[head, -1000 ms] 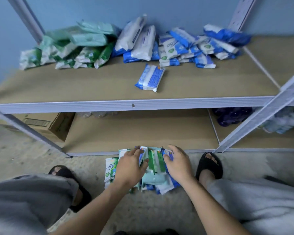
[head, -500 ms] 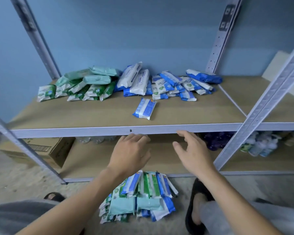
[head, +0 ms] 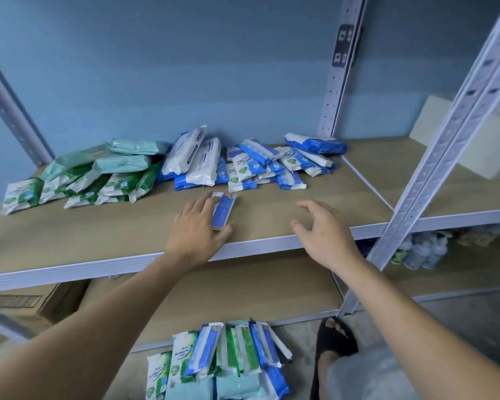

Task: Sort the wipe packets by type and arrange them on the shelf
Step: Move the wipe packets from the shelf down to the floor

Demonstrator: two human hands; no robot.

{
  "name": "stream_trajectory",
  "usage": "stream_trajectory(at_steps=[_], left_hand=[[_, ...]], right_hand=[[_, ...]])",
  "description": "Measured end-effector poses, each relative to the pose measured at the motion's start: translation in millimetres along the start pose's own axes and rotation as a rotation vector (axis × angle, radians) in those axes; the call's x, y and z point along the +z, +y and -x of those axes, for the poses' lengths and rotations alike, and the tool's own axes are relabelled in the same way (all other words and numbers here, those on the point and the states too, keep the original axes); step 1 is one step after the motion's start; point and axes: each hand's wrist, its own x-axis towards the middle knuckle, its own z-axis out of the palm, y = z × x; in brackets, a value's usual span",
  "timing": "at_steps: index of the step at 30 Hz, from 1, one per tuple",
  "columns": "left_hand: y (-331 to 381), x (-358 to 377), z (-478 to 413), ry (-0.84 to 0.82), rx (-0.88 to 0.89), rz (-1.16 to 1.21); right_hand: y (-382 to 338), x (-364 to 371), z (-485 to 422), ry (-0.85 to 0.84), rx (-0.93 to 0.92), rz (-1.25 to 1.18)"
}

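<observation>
The shelf (head: pixel 98 235) board looked like matt brown pressed wood, edged along its front in pale painted metal; the wipe packets (head: pixel 202 166) were glossy, crinkled plastic film, the floor (head: pixel 459 321) rough and grey

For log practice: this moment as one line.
left hand touches lone blue-white plastic wipe packet | right hand open above tan wooden shelf

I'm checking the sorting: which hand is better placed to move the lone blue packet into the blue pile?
Left. The left hand rests on the lone blue packet, while the right hand hovers open, apart from it.
</observation>
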Motion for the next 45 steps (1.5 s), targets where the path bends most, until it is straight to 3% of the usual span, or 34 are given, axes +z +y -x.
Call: stream_trajectory(at_steps=[3,18,26,35,45], left_hand=[[-11.0,8.4,-8.9,-0.066,0.045,-0.010],[-18.3,23.1,-11.6,0.035,0.059,-0.087],[-17.5,23.7,-9.4,0.038,0.057,-0.084],[-17.9,23.3,-9.3,0.022,0.048,-0.088],[-15.9,22.1,-8.1,0.023,0.039,-0.083]], right_hand=[[7.7,6.1,-22.5,0.005,0.031,0.019],[9.6,61.6,-124.1,0.144,0.230,0.134],[8.8,73.6,-131.7,0.264,0.255,0.244],[19.1,63.1,-117.7,0.287,0.193,0.255],[14.1,63.2,-122.3,0.282,0.268,0.157]])
